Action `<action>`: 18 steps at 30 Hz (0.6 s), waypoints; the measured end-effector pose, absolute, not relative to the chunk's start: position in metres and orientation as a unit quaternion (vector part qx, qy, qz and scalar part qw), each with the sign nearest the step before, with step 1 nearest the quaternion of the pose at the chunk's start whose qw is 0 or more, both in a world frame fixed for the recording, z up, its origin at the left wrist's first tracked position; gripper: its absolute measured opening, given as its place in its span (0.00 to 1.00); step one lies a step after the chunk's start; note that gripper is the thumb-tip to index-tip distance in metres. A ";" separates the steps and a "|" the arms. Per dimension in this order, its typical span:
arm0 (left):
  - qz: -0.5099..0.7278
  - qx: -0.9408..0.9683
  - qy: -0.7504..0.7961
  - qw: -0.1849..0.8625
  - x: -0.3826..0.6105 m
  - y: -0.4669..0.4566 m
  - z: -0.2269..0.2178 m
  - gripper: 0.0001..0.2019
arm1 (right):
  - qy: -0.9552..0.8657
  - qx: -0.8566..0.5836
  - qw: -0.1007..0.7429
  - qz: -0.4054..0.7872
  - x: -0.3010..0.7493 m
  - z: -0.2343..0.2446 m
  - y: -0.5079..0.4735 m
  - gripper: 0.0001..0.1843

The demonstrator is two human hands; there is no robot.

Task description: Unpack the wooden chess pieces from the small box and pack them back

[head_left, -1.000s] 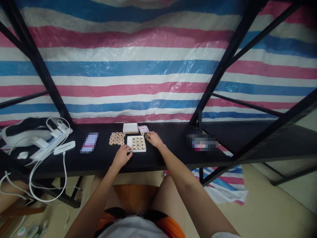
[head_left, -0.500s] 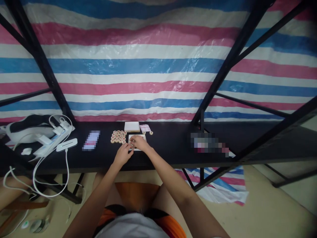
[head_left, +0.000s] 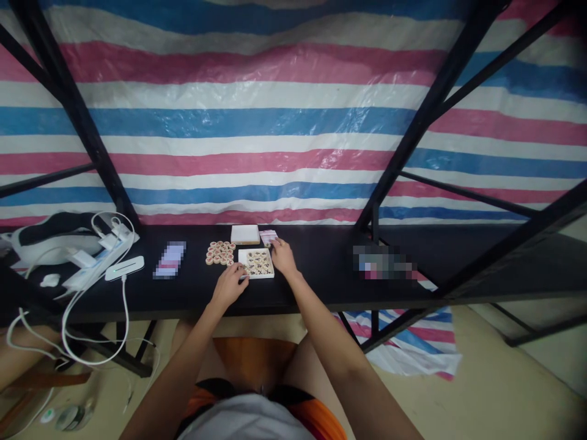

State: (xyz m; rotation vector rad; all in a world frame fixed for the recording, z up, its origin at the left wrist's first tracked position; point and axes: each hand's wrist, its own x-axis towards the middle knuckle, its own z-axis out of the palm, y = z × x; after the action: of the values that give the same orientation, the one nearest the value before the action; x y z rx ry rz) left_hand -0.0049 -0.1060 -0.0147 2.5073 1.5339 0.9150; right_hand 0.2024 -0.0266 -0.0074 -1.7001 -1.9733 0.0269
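A shallow white box (head_left: 255, 276) sits on the black desk, with rows of Chinese chess pieces (head_left: 260, 261) lying in it, their dark characters facing up. My left hand (head_left: 230, 283) is at the box's left front corner, its fingers bent around the edge. My right hand (head_left: 284, 256) is just beyond the box's right side, fingertips closed down where a loose Chinese chess piece lay; the fingers mostly hide it. To the left of the box is a cluster of Chinese chess pieces with red characters (head_left: 220, 252).
Behind the pieces lie a white box lid (head_left: 245, 234) and a small pinkish paper (head_left: 268, 237). Further left are a blurred phone (head_left: 169, 260), a white device (head_left: 125, 268) and cabled plugs (head_left: 109, 241). Black metal posts (head_left: 403, 146) flank the desk; another person's arm (head_left: 27, 348) shows at far left.
My right hand has moved from inside the box to the right, onto the loose pieces by the paper. The pieces in the box are now uncovered. My left hand has barely shifted.
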 end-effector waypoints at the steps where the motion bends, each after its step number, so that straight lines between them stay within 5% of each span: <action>1: 0.297 0.815 0.496 0.029 -0.005 -0.106 -0.014 0.09 | -0.722 -0.650 0.235 0.012 0.212 -0.012 -0.024 0.25; 5: 0.283 0.821 0.495 0.026 -0.004 -0.107 -0.013 0.14 | -0.729 -0.667 0.151 0.023 0.237 -0.021 -0.021 0.21; 18: 0.263 0.817 0.513 0.014 -0.005 -0.105 -0.019 0.16 | -0.695 -0.701 0.158 0.033 0.235 0.000 -0.016 0.13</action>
State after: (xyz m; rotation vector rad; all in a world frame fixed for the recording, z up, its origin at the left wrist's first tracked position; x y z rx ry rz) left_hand -0.0047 -0.1049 -0.0187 2.5447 1.5975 0.8179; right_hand 0.2346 -0.0162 -0.0001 -2.0045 -1.9887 0.0953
